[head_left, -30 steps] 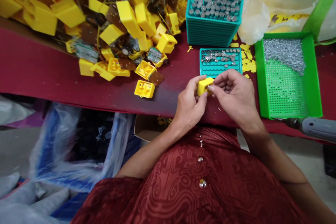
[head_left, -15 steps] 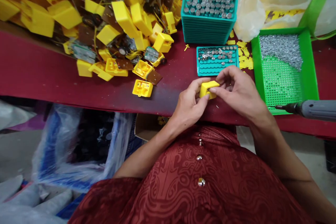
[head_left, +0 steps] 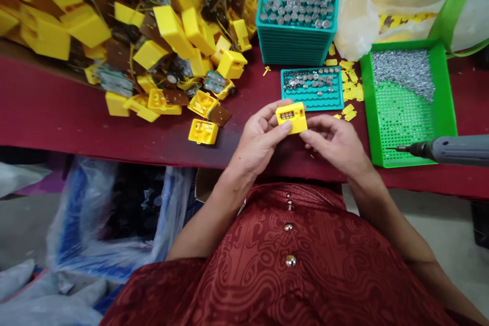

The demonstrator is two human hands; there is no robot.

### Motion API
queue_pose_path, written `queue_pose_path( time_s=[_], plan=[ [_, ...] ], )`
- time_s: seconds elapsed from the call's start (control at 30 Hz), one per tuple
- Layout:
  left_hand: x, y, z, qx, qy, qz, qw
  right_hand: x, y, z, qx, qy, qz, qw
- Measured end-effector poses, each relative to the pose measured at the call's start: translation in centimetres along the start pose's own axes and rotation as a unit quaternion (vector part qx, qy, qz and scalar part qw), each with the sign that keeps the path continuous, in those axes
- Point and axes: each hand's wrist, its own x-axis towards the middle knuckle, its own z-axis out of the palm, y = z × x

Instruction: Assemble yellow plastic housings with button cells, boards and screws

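My left hand (head_left: pixel 257 135) grips a small yellow plastic case (head_left: pixel 297 125) above the table, thumb on its near face. An open slot in the case faces up, with several silvery button cells in a row inside, and a smaller opening sits beside it. At the case's lower right corner, my right hand (head_left: pixel 336 143) has its thumb and curled forefinger closed against the edge. Just behind the case lies a shallow teal tray (head_left: pixel 313 104) partly filled with button cells. Small flat yellow pieces (head_left: pixel 348 112) are scattered right of that tray.
A pile of yellow cases with wires and boards (head_left: pixel 168 35) covers the left. Stacked teal trays (head_left: pixel 296 46) of button cells stand behind. At right, a green tray (head_left: pixel 451 107) holds small metal screws, and a grey electric screwdriver (head_left: pixel 458 150) reaches over it. A plastic-lined blue crate (head_left: pixel 69 224) stands below.
The yellow case has moved slightly left and been turned, so its slot with button cells now shows. My right hand has shifted down to the case's lower right corner. The view moved a little.
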Motion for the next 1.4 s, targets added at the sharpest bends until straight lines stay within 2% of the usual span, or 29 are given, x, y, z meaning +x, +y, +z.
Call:
queue_pose_path(
  time_s=[0.07, 0.17, 0.27, 0.33, 0.4, 0.47, 0.53, 0.57, 0.73, 0.87, 1.03, 1.1, 1.2, 1.3, 1.4],
  plan=[
    [0.0, -0.1, 0.4, 0.002, -0.004, 0.005, 1.0, -0.2, 0.3, 0.8, 0.045, -0.03, 0.013, 0.998],
    [-0.2, -0.5, 0.8, 0.008, -0.007, 0.004, 1.0, -0.2, 0.6, 1.5, 0.093, -0.011, 0.014, 0.996],
    [-0.2, -0.8, 0.9, 0.017, -0.018, -0.017, 1.0, -0.1, 1.0, 1.3, 0.101, -0.014, 0.015, 0.995],
    [-0.2, -0.8, 0.8, 0.023, -0.025, -0.029, 0.999, -0.2, 1.2, 0.8, 0.093, -0.04, 0.018, 0.995],
    [-0.2, -0.8, 0.8, 0.022, -0.023, -0.045, 0.998, -0.4, 1.2, 0.3, 0.058, -0.037, 0.006, 0.998],
    [-0.3, -0.7, 0.8, 0.011, -0.019, -0.075, 0.997, -0.7, 1.1, -0.3, -0.005, 0.03, -0.033, 0.999],
    [-0.5, -0.6, 1.0, 0.0, -0.018, -0.109, 0.994, -0.8, 0.9, -0.8, -0.073, 0.106, -0.088, 0.988],
    [-0.6, -0.5, 1.1, -0.002, -0.018, -0.122, 0.992, -0.8, 0.8, -1.1, -0.102, 0.122, -0.11, 0.981],
    [-0.9, -0.7, 1.3, 0.002, -0.02, -0.145, 0.989, -0.6, 0.9, -1.9, -0.191, 0.076, -0.146, 0.968],
    [-0.8, -0.7, 1.3, 0.006, -0.024, -0.145, 0.989, -0.6, 1.4, -1.3, -0.259, 0.104, -0.185, 0.942],
    [-0.6, -0.3, 0.8, 0.007, -0.009, -0.152, 0.988, -0.6, 0.9, -2.4, -0.264, 0.147, -0.166, 0.939],
    [-0.1, -0.3, 0.4, 0.019, 0.003, -0.132, 0.991, -0.6, 0.8, -3.6, -0.303, 0.17, -0.156, 0.925],
    [0.9, -0.6, -0.4, 0.041, 0.014, -0.091, 0.995, -0.4, 1.4, -4.6, -0.396, 0.144, -0.128, 0.898],
    [2.0, -0.8, -0.8, 0.054, 0.01, -0.076, 0.996, 0.0, 2.7, -4.5, -0.456, 0.135, -0.112, 0.872],
    [2.6, -0.9, -0.8, 0.051, 0.006, -0.075, 0.996, 0.2, 3.3, -4.1, -0.478, 0.143, -0.124, 0.858]
  ],
)
